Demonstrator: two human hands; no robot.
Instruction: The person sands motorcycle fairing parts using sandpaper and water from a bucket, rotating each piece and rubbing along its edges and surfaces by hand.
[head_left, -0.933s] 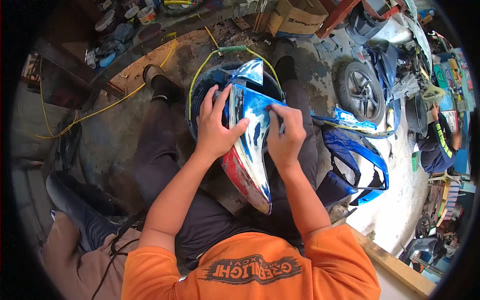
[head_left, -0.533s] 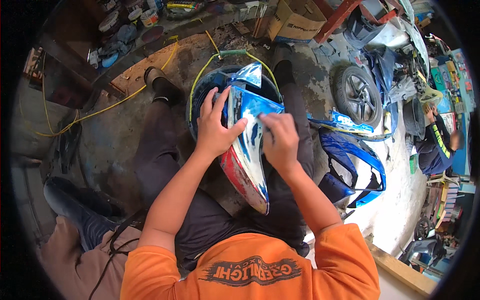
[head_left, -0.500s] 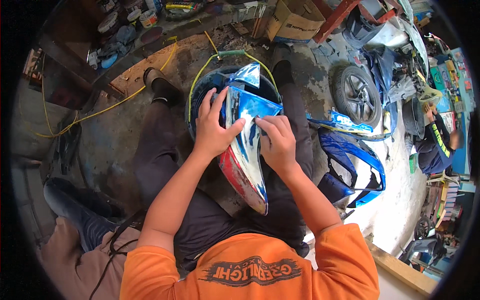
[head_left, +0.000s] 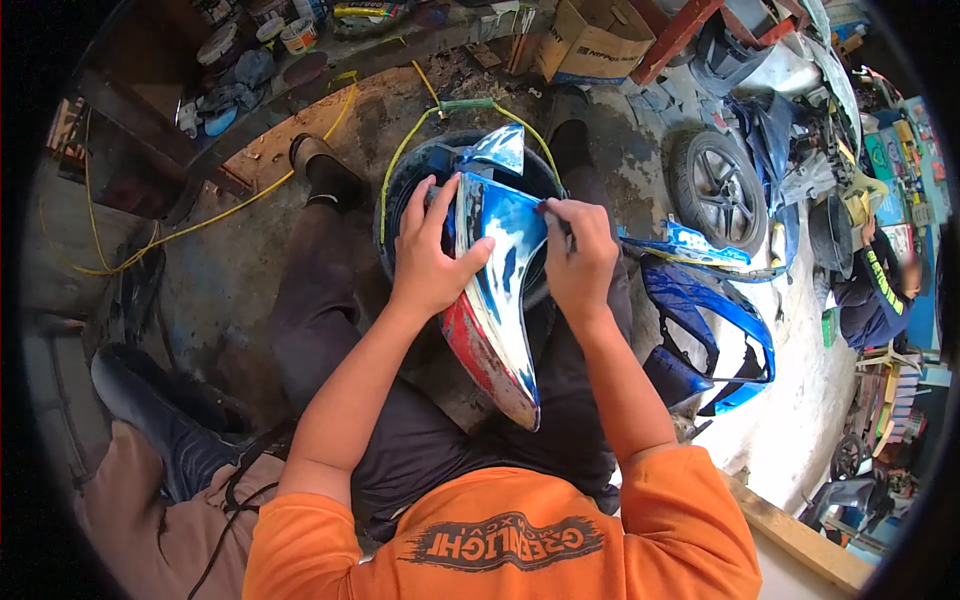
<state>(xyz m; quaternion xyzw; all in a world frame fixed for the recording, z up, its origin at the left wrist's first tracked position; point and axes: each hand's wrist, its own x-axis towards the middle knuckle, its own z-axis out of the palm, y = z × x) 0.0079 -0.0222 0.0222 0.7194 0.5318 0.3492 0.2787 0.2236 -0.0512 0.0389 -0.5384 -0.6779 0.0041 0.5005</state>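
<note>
A curved motorcycle fairing panel (head_left: 510,235), blue and worn white on its face with a scuffed red side, tilts over a dark bucket (head_left: 385,228) between my legs. Its narrow end points toward me. My left hand (head_left: 432,250) grips the panel's left edge, thumb on the face and fingers around the side. Fingers pinched together, my right hand (head_left: 583,250) is at the panel's upper right corner. A small dark edge shows at those fingertips; most of whatever they hold is hidden.
Right of my leg lie blue fairing parts (head_left: 740,320) and a wheel (head_left: 717,190). A cardboard box (head_left: 590,45) stands ahead. A yellow hose (head_left: 230,215) crosses the floor at left. One person (head_left: 880,290) works far right; another's leg (head_left: 150,410) is near left.
My right hand has moved up and to the right, from the middle of the panel's face to its upper right corner. The left hand keeps its grip on the panel.
</note>
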